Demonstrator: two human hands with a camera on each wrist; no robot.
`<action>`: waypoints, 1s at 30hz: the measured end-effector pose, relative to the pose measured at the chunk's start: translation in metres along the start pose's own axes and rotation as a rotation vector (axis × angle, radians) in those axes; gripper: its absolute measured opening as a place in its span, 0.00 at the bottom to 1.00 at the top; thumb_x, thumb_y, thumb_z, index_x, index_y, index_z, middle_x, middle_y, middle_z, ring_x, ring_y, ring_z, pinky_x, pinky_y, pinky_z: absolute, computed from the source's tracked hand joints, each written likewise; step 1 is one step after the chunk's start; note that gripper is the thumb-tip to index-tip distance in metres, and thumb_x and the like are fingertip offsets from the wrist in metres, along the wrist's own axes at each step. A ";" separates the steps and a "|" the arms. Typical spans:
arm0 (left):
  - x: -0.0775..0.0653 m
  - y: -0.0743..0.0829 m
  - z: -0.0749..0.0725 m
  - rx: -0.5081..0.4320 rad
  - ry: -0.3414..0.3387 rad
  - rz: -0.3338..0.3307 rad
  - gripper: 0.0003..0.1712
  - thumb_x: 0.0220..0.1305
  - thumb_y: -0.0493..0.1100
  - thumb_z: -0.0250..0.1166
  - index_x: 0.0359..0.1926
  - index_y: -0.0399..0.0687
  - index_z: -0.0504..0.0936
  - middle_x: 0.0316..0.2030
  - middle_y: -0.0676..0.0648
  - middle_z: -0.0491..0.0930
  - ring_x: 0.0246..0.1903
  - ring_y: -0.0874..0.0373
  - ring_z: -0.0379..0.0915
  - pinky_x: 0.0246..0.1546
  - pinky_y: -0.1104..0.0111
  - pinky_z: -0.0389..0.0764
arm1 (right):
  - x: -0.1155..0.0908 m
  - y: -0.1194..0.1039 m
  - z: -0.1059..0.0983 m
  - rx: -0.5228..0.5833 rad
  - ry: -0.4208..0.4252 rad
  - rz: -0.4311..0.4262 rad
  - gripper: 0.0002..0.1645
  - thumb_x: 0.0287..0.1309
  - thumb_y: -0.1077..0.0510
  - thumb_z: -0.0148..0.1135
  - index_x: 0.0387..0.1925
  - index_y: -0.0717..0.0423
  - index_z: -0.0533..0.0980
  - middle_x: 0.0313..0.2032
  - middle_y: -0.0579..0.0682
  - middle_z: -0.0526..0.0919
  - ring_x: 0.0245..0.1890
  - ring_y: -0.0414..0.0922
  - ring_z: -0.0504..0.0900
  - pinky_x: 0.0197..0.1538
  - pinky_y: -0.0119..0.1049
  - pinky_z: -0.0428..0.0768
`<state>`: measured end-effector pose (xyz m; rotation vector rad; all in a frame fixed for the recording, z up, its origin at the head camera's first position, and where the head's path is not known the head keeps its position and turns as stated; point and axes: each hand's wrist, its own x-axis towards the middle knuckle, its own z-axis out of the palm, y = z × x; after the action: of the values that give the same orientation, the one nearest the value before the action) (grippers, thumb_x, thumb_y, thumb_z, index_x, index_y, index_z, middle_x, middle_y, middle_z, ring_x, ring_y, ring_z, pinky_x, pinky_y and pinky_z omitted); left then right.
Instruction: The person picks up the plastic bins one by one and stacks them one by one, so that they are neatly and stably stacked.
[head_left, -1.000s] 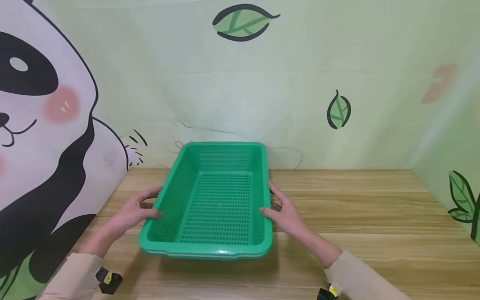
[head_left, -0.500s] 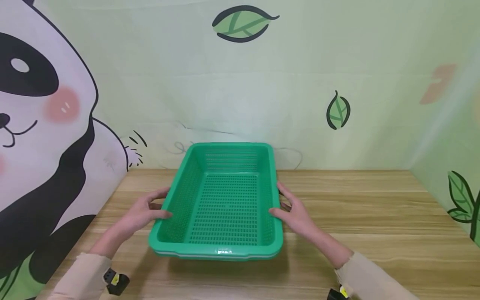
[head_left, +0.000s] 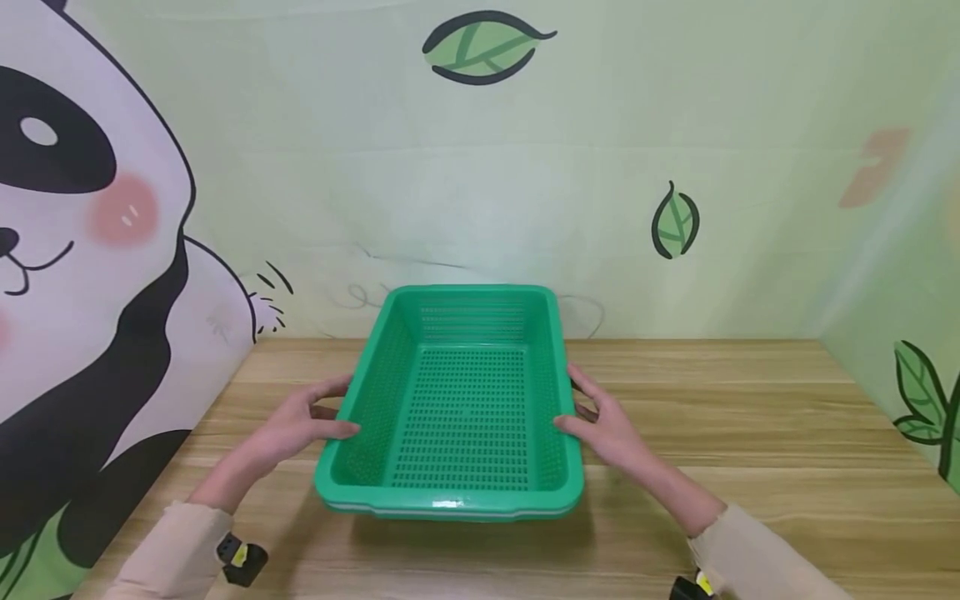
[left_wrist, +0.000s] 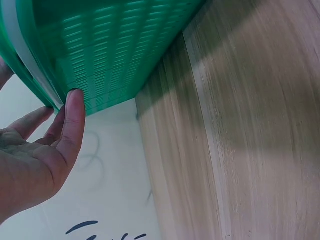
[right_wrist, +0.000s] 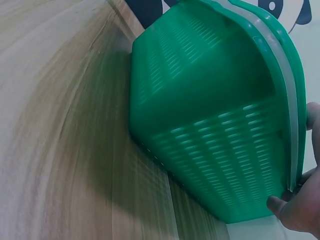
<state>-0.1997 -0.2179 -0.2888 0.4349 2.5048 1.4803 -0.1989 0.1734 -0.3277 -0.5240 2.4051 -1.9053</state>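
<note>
A green plastic basket [head_left: 468,497], perforated on its floor and sides, stands at the middle of the head view with nothing inside. Below its green top rim runs a pale strip, also visible in both wrist views; whether this is a second nested basket I cannot tell. My left hand [head_left: 296,423] grips the left rim, thumb over the top and fingers outside and under it. On the opposite rim, my right hand [head_left: 611,429] holds on the same way. Seen from the right wrist, the basket's underside [right_wrist: 150,155] lies close to the tabletop; contact is unclear.
The wood-grain table [head_left: 750,450] extends right of the basket and meets a pale green printed backdrop [head_left: 600,150] behind. A printed panda [head_left: 142,333] covers the left side wall. Small black devices, one of them a wrist unit [head_left: 243,562], sit by both sleeves.
The basket has slid to the right across the head view, both hands travelling with it. Their grip on the rims looks the same, and the movement is smaller in the latest half second.
</note>
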 end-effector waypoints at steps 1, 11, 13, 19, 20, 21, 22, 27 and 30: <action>0.000 0.001 0.001 -0.003 -0.004 0.003 0.44 0.53 0.40 0.65 0.67 0.36 0.53 0.60 0.32 0.60 0.50 0.39 0.69 0.42 0.59 0.78 | 0.000 0.001 -0.001 0.000 -0.002 0.000 0.45 0.51 0.66 0.57 0.68 0.63 0.47 0.68 0.61 0.48 0.65 0.59 0.53 0.62 0.51 0.58; 0.004 0.006 0.011 -0.020 -0.006 -0.006 0.44 0.52 0.41 0.66 0.67 0.38 0.54 0.61 0.33 0.59 0.51 0.40 0.69 0.42 0.60 0.78 | -0.003 0.005 -0.014 0.004 -0.011 -0.015 0.44 0.52 0.65 0.57 0.68 0.64 0.47 0.67 0.63 0.49 0.65 0.59 0.51 0.62 0.53 0.57; 0.005 0.006 0.014 -0.027 -0.006 0.003 0.44 0.52 0.40 0.66 0.67 0.37 0.54 0.61 0.33 0.59 0.50 0.40 0.69 0.42 0.60 0.78 | -0.004 0.006 -0.017 -0.004 -0.006 -0.029 0.44 0.52 0.66 0.57 0.67 0.64 0.48 0.67 0.62 0.50 0.66 0.58 0.50 0.62 0.53 0.57; 0.007 0.009 0.022 -0.044 -0.004 0.007 0.44 0.52 0.40 0.66 0.67 0.36 0.54 0.61 0.32 0.59 0.50 0.40 0.69 0.42 0.59 0.78 | -0.008 0.009 -0.023 0.011 -0.015 -0.033 0.44 0.53 0.66 0.56 0.68 0.62 0.47 0.66 0.64 0.49 0.62 0.62 0.59 0.59 0.52 0.63; 0.007 0.010 0.023 -0.047 -0.002 0.007 0.44 0.52 0.39 0.66 0.67 0.36 0.54 0.60 0.32 0.59 0.50 0.40 0.69 0.42 0.59 0.78 | -0.008 0.009 -0.024 0.018 -0.018 -0.031 0.44 0.53 0.66 0.55 0.68 0.62 0.47 0.66 0.64 0.49 0.61 0.63 0.60 0.58 0.51 0.65; 0.007 0.010 0.024 -0.051 -0.001 0.006 0.44 0.52 0.39 0.66 0.67 0.36 0.54 0.60 0.32 0.59 0.50 0.40 0.70 0.42 0.59 0.78 | -0.009 0.010 -0.025 0.024 -0.017 -0.029 0.44 0.53 0.66 0.55 0.68 0.62 0.47 0.66 0.64 0.49 0.60 0.63 0.62 0.57 0.50 0.66; 0.008 0.011 0.025 -0.054 0.000 0.006 0.44 0.52 0.39 0.66 0.66 0.36 0.54 0.60 0.32 0.59 0.50 0.40 0.70 0.42 0.59 0.78 | -0.009 0.010 -0.026 0.029 -0.017 -0.028 0.44 0.53 0.66 0.55 0.68 0.62 0.47 0.66 0.64 0.49 0.59 0.64 0.62 0.56 0.49 0.68; 0.011 0.014 0.032 -0.065 0.003 0.001 0.44 0.51 0.38 0.67 0.66 0.35 0.55 0.59 0.32 0.60 0.49 0.40 0.71 0.41 0.59 0.78 | -0.013 0.011 -0.031 0.040 -0.014 -0.015 0.44 0.53 0.66 0.55 0.69 0.59 0.47 0.66 0.64 0.51 0.60 0.63 0.62 0.51 0.42 0.74; 0.013 0.015 0.036 -0.072 0.003 0.000 0.44 0.51 0.38 0.67 0.66 0.35 0.55 0.59 0.32 0.61 0.48 0.41 0.71 0.40 0.59 0.79 | -0.015 0.011 -0.036 0.037 -0.016 0.000 0.44 0.54 0.65 0.55 0.69 0.59 0.46 0.66 0.64 0.50 0.60 0.64 0.60 0.50 0.40 0.75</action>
<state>-0.1980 -0.1768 -0.2933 0.4208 2.4447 1.5674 -0.1951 0.2134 -0.3319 -0.5356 2.3549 -1.9340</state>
